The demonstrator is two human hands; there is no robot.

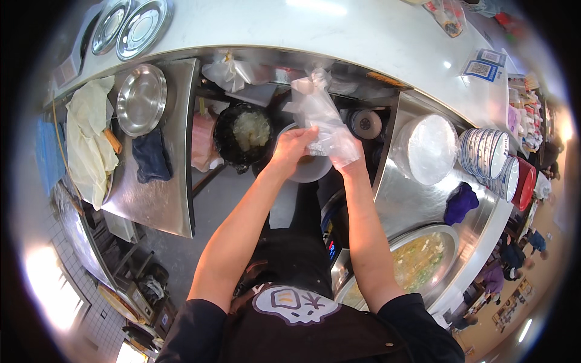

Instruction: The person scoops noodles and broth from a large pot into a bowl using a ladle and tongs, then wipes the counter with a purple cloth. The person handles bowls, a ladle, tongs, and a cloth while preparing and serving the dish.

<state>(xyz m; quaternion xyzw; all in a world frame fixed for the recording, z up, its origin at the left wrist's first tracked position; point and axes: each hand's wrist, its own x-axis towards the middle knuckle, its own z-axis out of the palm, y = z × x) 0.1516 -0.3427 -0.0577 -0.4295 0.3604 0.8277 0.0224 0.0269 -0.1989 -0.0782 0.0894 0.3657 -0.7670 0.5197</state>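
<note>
A clear plastic bag hangs between my two hands over the gap between the steel counters. My left hand pinches its near left edge between thumb and fingers. Crinkled plastic covers most of my right hand; I cannot tell whether the hand is inside the bag or behind it. Beneath both hands stands a pale round bucket, partly hidden by them. To its left is a bin lined with a black bag, with whitish translucent waste inside.
Steel plates and a dark folded cloth lie on the left counter. The right counter holds a plastic-wrapped round stack, stacked bowls, a purple cloth and a large pan of soup. A white counter runs across the far side.
</note>
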